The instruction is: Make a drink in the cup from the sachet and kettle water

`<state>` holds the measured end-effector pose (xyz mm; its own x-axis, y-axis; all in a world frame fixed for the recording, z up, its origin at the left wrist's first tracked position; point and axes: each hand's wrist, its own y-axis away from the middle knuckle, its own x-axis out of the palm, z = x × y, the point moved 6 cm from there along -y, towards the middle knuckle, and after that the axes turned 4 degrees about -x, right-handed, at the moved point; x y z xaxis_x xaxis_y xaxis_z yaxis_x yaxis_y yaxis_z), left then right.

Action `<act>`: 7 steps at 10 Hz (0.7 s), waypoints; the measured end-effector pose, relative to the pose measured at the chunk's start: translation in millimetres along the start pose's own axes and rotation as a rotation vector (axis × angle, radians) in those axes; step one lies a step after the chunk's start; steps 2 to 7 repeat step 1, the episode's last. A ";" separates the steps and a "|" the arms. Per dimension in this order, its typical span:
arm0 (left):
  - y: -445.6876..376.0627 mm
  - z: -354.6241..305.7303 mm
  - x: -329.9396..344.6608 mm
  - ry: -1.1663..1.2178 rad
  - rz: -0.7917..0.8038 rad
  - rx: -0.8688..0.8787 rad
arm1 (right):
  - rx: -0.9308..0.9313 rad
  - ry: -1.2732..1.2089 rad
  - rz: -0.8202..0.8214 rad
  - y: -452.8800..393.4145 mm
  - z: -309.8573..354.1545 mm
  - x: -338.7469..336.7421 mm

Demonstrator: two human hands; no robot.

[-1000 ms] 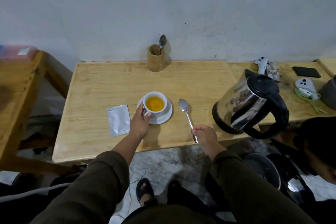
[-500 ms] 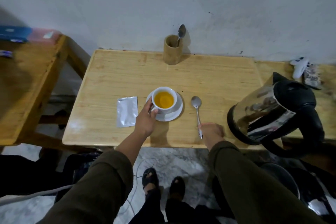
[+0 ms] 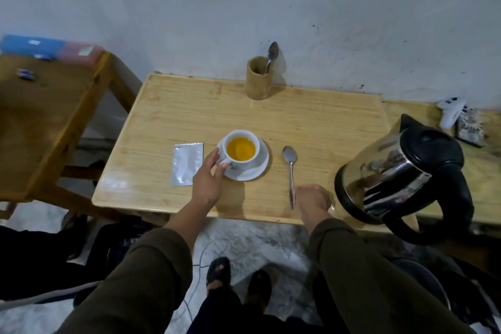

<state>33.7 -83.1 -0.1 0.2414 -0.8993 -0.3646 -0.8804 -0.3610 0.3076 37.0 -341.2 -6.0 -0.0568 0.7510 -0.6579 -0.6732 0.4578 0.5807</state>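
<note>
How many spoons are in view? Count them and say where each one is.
2. One spoon lies flat on the table, right of the cup and saucer, its handle end by the right hand. The other spoon stands in the wooden holder at the wall. More could be hidden inside the holder.

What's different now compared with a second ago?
Very little. The right hand slid off the spoon handle's end and now rests beside it; whether it still touches is unclear. The left hand keeps its grip on the cup. Sachet, saucer and kettle stayed put; only the camera swung.
</note>
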 end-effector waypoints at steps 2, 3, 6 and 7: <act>18.3 1.5 -10.4 0.015 -0.060 -0.046 | -0.076 -0.242 -0.079 32.0 -9.1 -10.0; 18.3 1.5 -10.4 0.015 -0.060 -0.046 | -0.076 -0.242 -0.079 32.0 -9.1 -10.0; 18.3 1.5 -10.4 0.015 -0.060 -0.046 | -0.076 -0.242 -0.079 32.0 -9.1 -10.0; 18.3 1.5 -10.4 0.015 -0.060 -0.046 | -0.076 -0.242 -0.079 32.0 -9.1 -10.0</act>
